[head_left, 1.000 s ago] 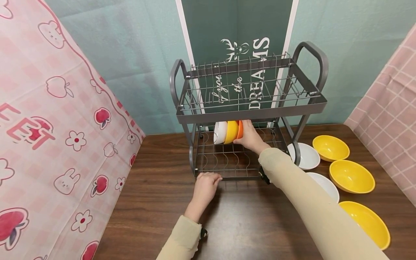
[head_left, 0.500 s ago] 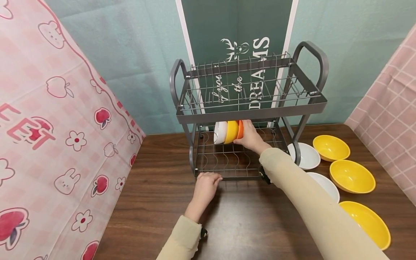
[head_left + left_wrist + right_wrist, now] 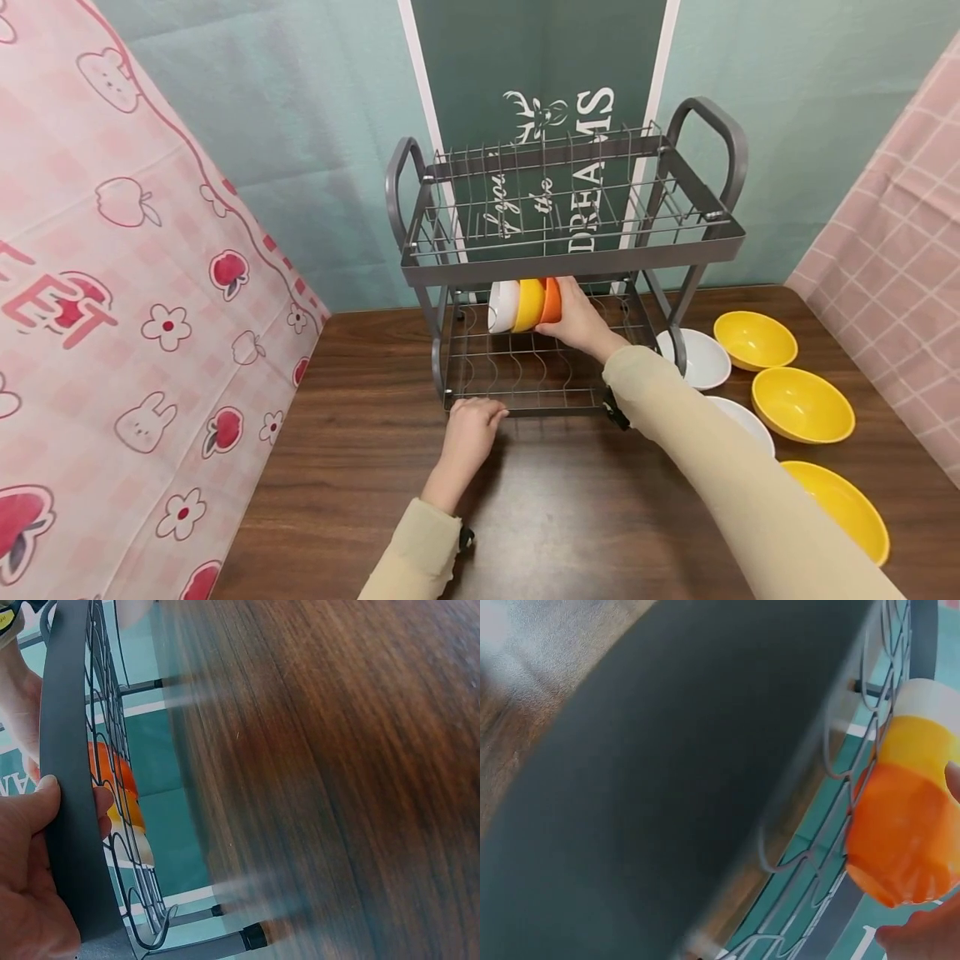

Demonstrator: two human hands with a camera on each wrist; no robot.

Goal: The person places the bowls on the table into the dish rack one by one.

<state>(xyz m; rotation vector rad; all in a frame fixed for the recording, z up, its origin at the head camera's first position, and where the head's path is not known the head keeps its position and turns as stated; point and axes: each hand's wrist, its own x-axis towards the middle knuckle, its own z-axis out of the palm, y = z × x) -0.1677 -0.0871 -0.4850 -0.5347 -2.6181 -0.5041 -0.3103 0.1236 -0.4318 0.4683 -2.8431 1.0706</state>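
Observation:
A two-tier dark grey dish rack (image 3: pixel 577 260) stands on the wooden table. On its lower tier, a white bowl (image 3: pixel 502 307), a yellow bowl (image 3: pixel 529 305) and an orange bowl (image 3: pixel 551 300) lie on their sides in a row, touching. My right hand (image 3: pixel 579 321) reaches in under the upper tier and grips the orange bowl at the row's right end. In the right wrist view, fingers show at the orange bowl's (image 3: pixel 904 832) side and base. My left hand (image 3: pixel 472 429) pinches the lower tier's front rail (image 3: pixel 71 825), thumb in front and fingertips behind.
Right of the rack, yellow bowls (image 3: pixel 802 406) and white bowls (image 3: pixel 699 360) stand upright on the table (image 3: pixel 360 467), partly behind my right sleeve. The upper tier's wire dividers (image 3: pixel 558 183) and side handles (image 3: pixel 712 125) rise above. Cloth screens enclose the table's back and sides.
The head view has shifted a little, so the rack and bowls sit slightly further left in it. Both hands keep the same holds, with no visible movement of the bowls in the rack.

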